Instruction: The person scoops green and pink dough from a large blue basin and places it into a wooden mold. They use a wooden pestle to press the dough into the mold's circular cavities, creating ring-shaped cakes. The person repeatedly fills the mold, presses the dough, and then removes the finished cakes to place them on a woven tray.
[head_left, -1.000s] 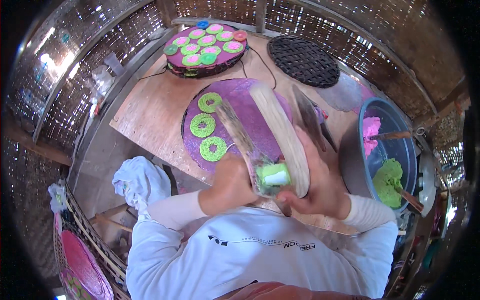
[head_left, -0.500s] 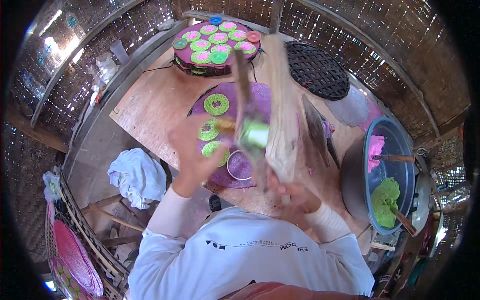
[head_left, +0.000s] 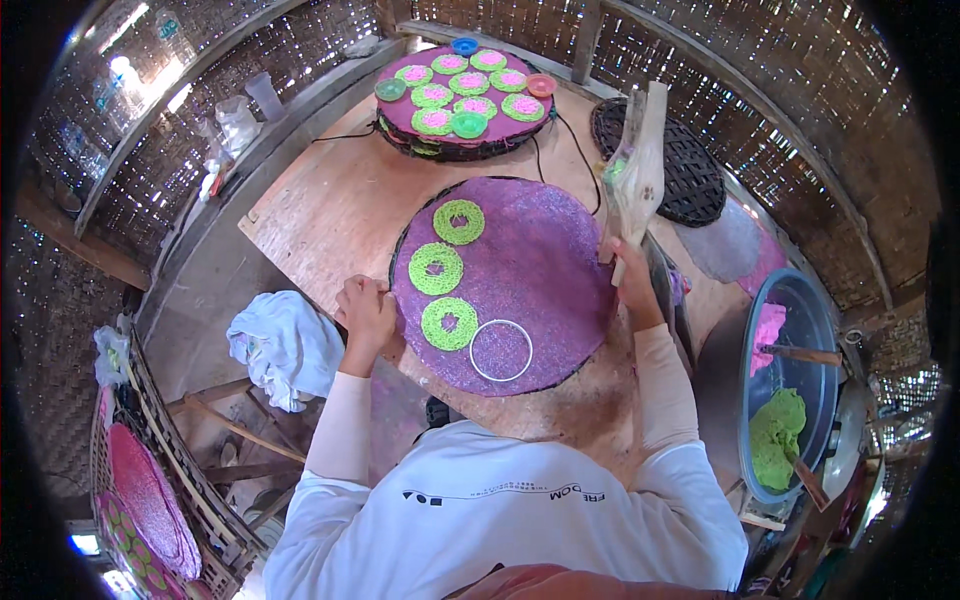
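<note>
A round tray (head_left: pixel 545 250) with a purple surface lies on the wooden table before me. Along its left side sit three green lacy rings (head_left: pixel 436 268) of strand-like dough. A thin white hoop (head_left: pixel 501 322) rests near its front edge. My left hand (head_left: pixel 368 312) is closed at the tray's left rim, fingers curled against it. My right hand (head_left: pixel 632 275) wraps round the lower handles of a wooden hand press (head_left: pixel 640 165), held upright at the tray's right rim. A bit of green shows between the press's two wooden arms.
A stacked purple tray (head_left: pixel 470 130) at the back carries pink-and-green rounds and small coloured dishes. A dark woven tray (head_left: pixel 690 170) lies back right. At right, a grey tub (head_left: pixel 755 310) holds pink dough (head_left: pixel 768 335) and green dough (head_left: pixel 777 440). White cloth (head_left: pixel 285 345) hangs at left.
The press has moved from over the tray to its right rim in my right hand. My left hand has come down to the left rim. The view has shifted slightly.
</note>
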